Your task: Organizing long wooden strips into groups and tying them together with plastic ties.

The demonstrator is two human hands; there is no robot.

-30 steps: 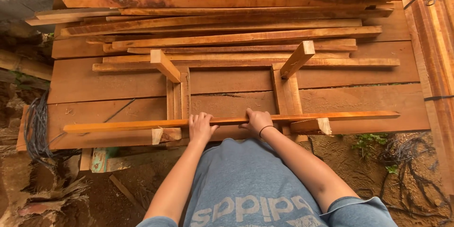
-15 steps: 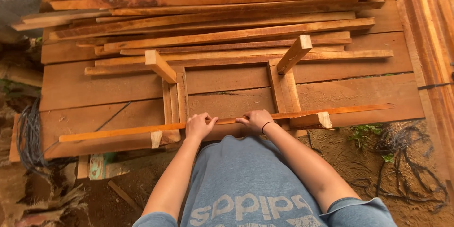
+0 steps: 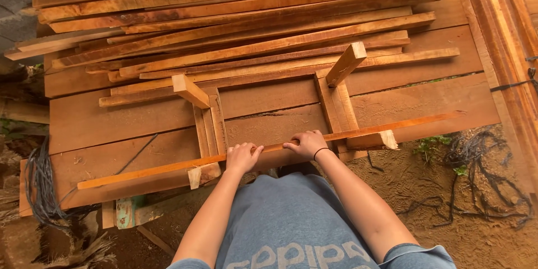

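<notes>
Along the near edge of the plank desk (image 3: 112, 129), a thin orange slat (image 3: 168, 166) is lying across two wooden frames. The left hand (image 3: 242, 157) and right hand (image 3: 307, 143) are resting on its middle, fingers (image 3: 253, 150) curled closed over it.

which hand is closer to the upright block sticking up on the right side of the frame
Right. The right hand grips the long thin strip just below-left of that upright block; the left hand sits farther left.

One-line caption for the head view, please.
Both hands, left hand and right hand, grip a long thin wooden strip laid across a wooden frame.
</notes>
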